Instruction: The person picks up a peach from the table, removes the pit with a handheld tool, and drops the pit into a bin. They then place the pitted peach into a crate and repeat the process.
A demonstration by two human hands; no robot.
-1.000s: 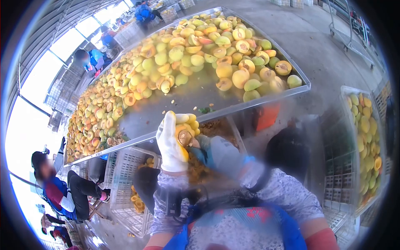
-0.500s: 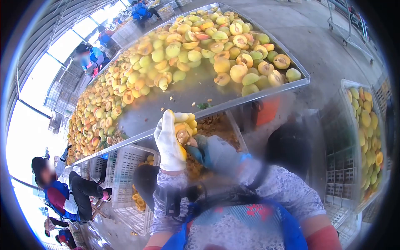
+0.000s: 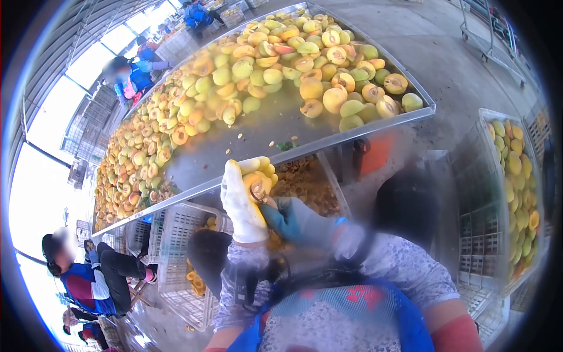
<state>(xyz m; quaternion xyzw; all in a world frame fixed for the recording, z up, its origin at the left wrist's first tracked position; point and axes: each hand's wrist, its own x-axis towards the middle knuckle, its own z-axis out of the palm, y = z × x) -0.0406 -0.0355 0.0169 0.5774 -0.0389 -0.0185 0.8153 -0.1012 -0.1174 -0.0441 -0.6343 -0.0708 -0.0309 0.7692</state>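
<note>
My left hand [image 3: 245, 199], in a white glove with yellow-stained fingers, is wrapped round a halved yellow fruit [image 3: 258, 185], cut face toward me. Against that fruit is my right hand [image 3: 296, 220], in a grey-blue glove, its fingers closed on a small curved tool [image 3: 256, 197] whose shape is partly hidden. Both hands are just off the near edge of a metal table [image 3: 316, 148] heaped with halved fruits [image 3: 243, 69]. Below them a crate [image 3: 334, 185] holds brownish scraps.
A white crate [image 3: 185, 234] with fruit stands at lower left, and a fruit-filled crate [image 3: 504, 199] at right. An orange container [image 3: 377, 154] is under the table. Co-workers [image 3: 88, 276] [image 3: 132, 79] sit along the left side. A metal cart [image 3: 489, 44] stands at upper right.
My left hand has turned slightly and shifted a little right, showing more of the fruit's cut face. The right hand stays close against it. Co-workers at left have changed posture.
</note>
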